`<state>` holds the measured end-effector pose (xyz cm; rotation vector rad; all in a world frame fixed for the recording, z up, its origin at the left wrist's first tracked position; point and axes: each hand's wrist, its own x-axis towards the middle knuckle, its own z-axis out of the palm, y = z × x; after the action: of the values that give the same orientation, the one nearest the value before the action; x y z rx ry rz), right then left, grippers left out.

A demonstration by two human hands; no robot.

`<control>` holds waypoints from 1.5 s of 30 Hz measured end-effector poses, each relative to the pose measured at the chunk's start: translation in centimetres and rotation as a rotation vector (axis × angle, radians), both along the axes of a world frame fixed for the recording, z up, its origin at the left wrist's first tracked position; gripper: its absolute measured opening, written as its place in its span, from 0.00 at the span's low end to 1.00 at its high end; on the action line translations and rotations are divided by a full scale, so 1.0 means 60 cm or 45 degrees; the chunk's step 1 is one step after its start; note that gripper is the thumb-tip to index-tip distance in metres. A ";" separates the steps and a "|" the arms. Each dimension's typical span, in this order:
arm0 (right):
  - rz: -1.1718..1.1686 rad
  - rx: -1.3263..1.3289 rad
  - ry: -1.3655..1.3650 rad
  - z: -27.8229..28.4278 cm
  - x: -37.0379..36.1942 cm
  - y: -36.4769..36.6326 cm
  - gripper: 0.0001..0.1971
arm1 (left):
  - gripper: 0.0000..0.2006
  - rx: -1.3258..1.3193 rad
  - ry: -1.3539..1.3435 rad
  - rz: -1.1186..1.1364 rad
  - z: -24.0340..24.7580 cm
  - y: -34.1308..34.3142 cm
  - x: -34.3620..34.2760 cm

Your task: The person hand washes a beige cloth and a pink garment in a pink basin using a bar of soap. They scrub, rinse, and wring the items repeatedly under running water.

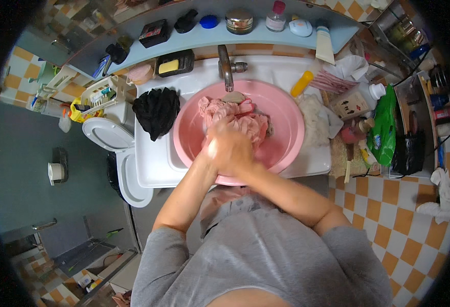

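A round pink basin (292, 148) stands in the white sink, below a metal faucet (226, 69). Bunched wet pink cloth (253, 125) lies in it, and a small greyish piece (233, 97) shows at its far side. Over the basin's near half, my left hand (215, 143) and my right hand (239, 156) are pressed together. Both are closed on the near end of the pink cloth. Motion blurs them, and most of the fingers are hidden. Left of the basin lies a heap of black cloth (157, 112).
Whitish cloth (314, 120) and a yellow tube (301, 84) lie right of the basin. Bottles and a green bag (385, 128) crowd the right side. A soap dish (175, 64) sits behind the black cloth. Above runs a shelf (194, 38) of toiletries; a toilet (110, 134) stands left.
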<state>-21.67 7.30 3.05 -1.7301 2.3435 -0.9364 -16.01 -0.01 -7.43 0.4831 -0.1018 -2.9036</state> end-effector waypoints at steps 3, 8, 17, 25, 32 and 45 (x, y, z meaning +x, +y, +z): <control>-0.016 0.053 0.004 -0.028 0.004 -0.034 0.14 | 0.17 -0.120 -0.176 -0.043 0.075 -0.001 0.006; -0.237 0.054 -0.129 0.024 -0.060 -0.042 0.14 | 0.17 -0.118 -0.139 -0.071 0.116 0.018 -0.002; -0.424 -0.059 -0.025 -0.017 -0.118 -0.064 0.14 | 0.22 -0.009 -0.094 -0.134 0.096 0.013 0.025; -0.298 -0.318 -1.827 0.080 -0.159 0.018 0.13 | 0.27 -0.065 -0.031 0.049 0.130 -0.006 0.040; -0.077 -0.196 -1.220 0.101 -0.110 0.052 0.18 | 0.27 -0.017 0.040 -0.044 0.179 -0.012 0.060; -0.216 -0.417 -1.992 0.047 -0.122 0.103 0.13 | 0.23 0.021 0.104 -0.135 0.156 -0.023 0.071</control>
<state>-28.97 13.46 5.87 -0.3092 1.2329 -1.7821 -11.74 -1.42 1.92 0.3716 -0.0944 -3.0256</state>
